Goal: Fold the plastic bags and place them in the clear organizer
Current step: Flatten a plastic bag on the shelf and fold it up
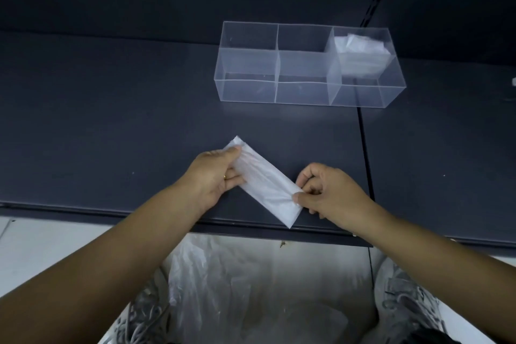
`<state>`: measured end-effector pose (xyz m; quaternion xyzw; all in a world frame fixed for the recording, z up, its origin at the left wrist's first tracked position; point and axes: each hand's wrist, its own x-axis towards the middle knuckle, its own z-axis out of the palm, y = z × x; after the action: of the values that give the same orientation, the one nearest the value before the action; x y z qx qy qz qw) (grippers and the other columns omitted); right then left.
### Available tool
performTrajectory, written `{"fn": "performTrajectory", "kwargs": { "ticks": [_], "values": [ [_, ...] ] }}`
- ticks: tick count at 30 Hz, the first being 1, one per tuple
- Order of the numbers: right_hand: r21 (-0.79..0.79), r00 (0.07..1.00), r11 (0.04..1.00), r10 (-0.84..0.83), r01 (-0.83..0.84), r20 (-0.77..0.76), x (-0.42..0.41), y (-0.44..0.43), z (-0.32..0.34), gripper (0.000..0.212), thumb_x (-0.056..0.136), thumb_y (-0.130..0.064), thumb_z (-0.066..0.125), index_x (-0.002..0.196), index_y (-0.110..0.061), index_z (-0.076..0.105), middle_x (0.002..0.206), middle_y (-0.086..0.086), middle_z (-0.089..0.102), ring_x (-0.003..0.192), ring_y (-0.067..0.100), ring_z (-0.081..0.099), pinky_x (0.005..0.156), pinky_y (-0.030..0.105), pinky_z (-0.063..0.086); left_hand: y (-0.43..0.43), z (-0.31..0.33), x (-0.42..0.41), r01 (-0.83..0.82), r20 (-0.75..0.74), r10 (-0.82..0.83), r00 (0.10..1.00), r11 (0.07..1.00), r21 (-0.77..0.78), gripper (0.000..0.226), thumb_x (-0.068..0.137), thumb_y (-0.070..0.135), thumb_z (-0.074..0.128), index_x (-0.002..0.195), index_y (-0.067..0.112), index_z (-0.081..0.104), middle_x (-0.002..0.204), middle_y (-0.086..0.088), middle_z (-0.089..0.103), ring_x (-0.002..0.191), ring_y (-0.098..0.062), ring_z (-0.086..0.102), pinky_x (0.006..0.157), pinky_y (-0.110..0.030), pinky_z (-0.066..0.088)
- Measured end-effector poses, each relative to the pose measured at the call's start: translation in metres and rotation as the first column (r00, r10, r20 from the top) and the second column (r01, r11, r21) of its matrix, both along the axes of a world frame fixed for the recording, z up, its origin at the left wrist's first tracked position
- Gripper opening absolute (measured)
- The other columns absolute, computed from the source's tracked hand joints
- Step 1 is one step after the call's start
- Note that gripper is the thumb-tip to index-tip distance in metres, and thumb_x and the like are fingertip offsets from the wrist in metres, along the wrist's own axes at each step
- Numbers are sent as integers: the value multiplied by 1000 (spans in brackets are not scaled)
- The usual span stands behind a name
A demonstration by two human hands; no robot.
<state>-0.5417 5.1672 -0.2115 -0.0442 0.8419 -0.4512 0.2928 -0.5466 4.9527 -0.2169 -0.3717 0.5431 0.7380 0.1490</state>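
Nearest me, below the desk edge: a loose heap of crumpled translucent plastic bags (240, 282), next to a grey laced shoe (405, 304). None of it is folded. Can't count the bags from here, looks like more than one.

On the dark matte desk (111, 126), close to its front edge: a folded strip of thin white plastic bag (268, 184). It lies diagonally, far end to the left, near end to the right. It's flat and narrow, so the lengthwise folds look done. It isn't shortened into a packet yet.

Hands are apart, one on each end of the strip. My left hand (215, 176) grips the far end between thumb and curled fingers. My right hand (329, 193) pinches the near end with thumb and forefinger, and the film bunches slightly at the pinch.

Further back, right of centre: a clear rectangular plastic organizer (248, 89) with three compartments in a row, well apart from the strip. The right compartment holds a stack of folded white bags (360, 47). The middle and left compartments look empty.

Status, my read:
- Done: a few bags folded and stored.
- In hand: one bag mid-fold. It likely needs its ends brought together before it fits a compartment.
- Left: the whole heap, so I'm well short of finished.
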Motion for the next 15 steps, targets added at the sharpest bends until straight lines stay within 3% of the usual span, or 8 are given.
{"fn": "performTrajectory", "kwargs": {
  "ticks": [2, 4, 6, 7, 8, 10, 12, 15],
  "values": [
    [12, 1000, 1000, 4, -4, 27, -2, 1, 1, 15, 81, -12, 71, 85, -16, 57, 68, -3, 71, 49, 3, 57, 44, 16, 42, -7, 2, -4, -43, 0, 43, 999, 999, -23, 10, 93, 18, 61, 91, 8, 63, 84, -6, 70, 65, -13, 70, 52, -22, 56],
    [23, 998, 1000, 16, -17, 53, -6, 2, 1, 15, 81, -11, 71, 85, -15, 57, 68, -4, 71, 48, 2, 57, 43, 14, 41, -11, 1, -6, -74, -22, 72, 997, 994, -82, 11, 94, 15, 59, 90, 7, 65, 86, -6, 70, 69, -15, 69, 55, -22, 57],
    [41, 997, 998, 35, -38, 66, -9, 1, 2, 15, 81, -11, 71, 85, -16, 58, 68, -4, 71, 49, 2, 58, 43, 13, 40, -12, 0, -1, -110, -138, 77, 987, 962, -250, 15, 96, 11, 55, 102, 3, 67, 90, -6, 69, 76, -17, 68, 64, -24, 58],
    [52, 997, 997, 46, -49, 70, -10, 1, 3, 15, 81, -10, 72, 85, -16, 58, 67, -4, 71, 48, 3, 58, 43, 13, 40, -13, -1, 4, -130, -249, 27, 968, 903, -409, 18, 96, 9, 54, 108, 3, 66, 93, -5, 69, 81, -17, 67, 74, -26, 57],
    [58, 996, 997, 55, -60, 75, -11, 1, 4, 16, 80, -10, 72, 84, -16, 58, 66, -4, 71, 48, 3, 58, 43, 13, 40, -11, 0, 12, -150, -369, -107, 923, 784, -603, 19, 95, 9, 54, 110, 7, 66, 98, -3, 68, 88, -15, 66, 84, -25, 54],
    [58, 994, 996, 66, -72, 90, -12, 0, 7, 16, 80, -9, 73, 84, -15, 57, 63, -3, 70, 47, 4, 58, 42, 13, 40, 2, 4, 34, -174, -442, -523, 728, 483, -858, 23, 94, 12, 51, 112, 12, 65, 111, 1, 64, 104, -10, 58, 97, -20, 43],
    [57, 992, 995, 70, -76, 102, -13, 0, 10, 17, 80, -9, 73, 84, -14, 58, 64, -1, 69, 48, 5, 58, 43, 14, 40, 20, -1, 56, -48, -297, -795, 529, 321, -946, 35, 92, 27, 50, 120, 9, 63, 125, -4, 61, 118, -13, 51, 105, -19, 33],
    [55, 990, 996, 67, -74, 125, -13, -2, 16, 14, 82, -12, 71, 86, -14, 58, 66, 0, 68, 51, 6, 57, 47, 17, 42, 42, -14, 81, 100, -92, -908, 409, 144, -985, 67, 82, 46, 63, 132, 2, 53, 137, -12, 54, 130, -24, 48, 111, -28, 32]
  ]
}}
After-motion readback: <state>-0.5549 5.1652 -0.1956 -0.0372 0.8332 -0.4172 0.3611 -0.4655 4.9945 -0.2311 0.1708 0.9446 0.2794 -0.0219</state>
